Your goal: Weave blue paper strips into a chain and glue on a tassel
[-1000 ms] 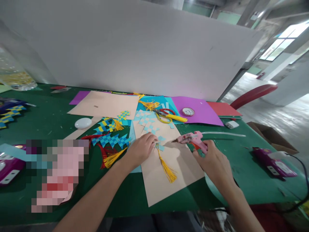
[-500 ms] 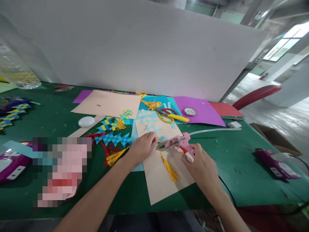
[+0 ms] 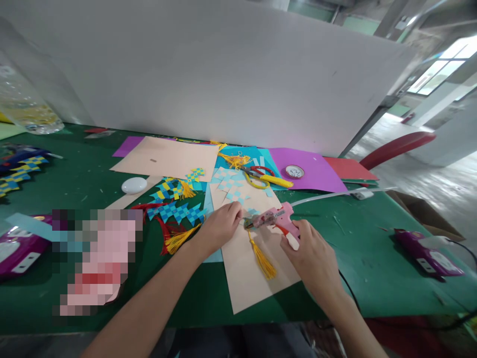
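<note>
At our green counter [image 3: 372, 258], our right fingers [image 3: 304, 229] grip the glue gun [image 3: 278, 220], nozzle near the top of the yellow tassel [image 3: 264, 261]; our left fingers [image 3: 235, 211], their exact hold hidden, probably steady that end above beige card [image 3: 242, 283].

Right hand [image 3: 311, 253]: grips glue gun [image 3: 285, 220], pointed left
Left hand [image 3: 222, 223]: bunched, just left of glue gun
Tassel [image 3: 263, 259]: yellow, on beige paper [image 3: 240, 283]
Dish [image 3: 294, 172]: far, on purple sheet [image 3: 319, 173]
</note>
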Available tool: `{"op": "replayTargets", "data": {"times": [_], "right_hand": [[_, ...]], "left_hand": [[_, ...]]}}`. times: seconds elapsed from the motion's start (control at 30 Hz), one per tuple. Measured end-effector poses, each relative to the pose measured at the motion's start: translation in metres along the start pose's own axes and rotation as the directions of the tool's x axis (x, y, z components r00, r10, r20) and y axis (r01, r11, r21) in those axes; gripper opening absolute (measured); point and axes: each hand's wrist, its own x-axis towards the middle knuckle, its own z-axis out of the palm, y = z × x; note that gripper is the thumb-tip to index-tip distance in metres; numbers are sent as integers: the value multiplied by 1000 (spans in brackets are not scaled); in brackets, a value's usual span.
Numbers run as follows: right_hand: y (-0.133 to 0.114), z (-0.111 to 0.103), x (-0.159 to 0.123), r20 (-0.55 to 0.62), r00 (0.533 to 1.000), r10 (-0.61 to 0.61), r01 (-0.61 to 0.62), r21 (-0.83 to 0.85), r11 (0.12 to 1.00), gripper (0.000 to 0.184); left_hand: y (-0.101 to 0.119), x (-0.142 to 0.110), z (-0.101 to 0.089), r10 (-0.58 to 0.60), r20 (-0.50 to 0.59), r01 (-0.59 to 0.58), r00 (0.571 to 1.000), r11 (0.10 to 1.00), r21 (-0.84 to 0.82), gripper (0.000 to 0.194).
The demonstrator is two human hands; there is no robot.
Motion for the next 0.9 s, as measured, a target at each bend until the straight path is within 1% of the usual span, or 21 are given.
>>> {"op": "replayTargets", "data": {"times": [0.2, 0.37, 0.5, 0.63, 0.73, 0.9], "right_hand": [[-5, -7, 2, 17, 1000, -23, 24, -40, 999, 18], [-7, -8, 2, 31, 999, -7, 9, -61, 998, 17], [-6, -8, 2, 21, 1000, -21, 22, -40, 999, 17], [-1, -12, 5, -30, 998, 48, -48, -26, 999, 23], [5, -15, 7, -31, 995, 96, -97, -33, 995, 25], [10, -14, 4, 8, 996, 86, -85, -40, 996, 23]], "left_hand": [[0, 1, 0, 2, 6, -2, 1000, 1000, 0, 11], [0, 1, 1, 1, 5, -1, 1000, 1000, 0, 11], [0, 1, 0, -8, 8, 8, 1000, 1000, 16, 11], [0, 1, -1, -3, 13, 3, 1000, 1000, 5, 11], [0, 0, 0, -3, 11, 3, 1000, 1000, -3, 11], [-1, 0, 0, -5, 6, 5, 1000, 1000, -2, 10]]}}
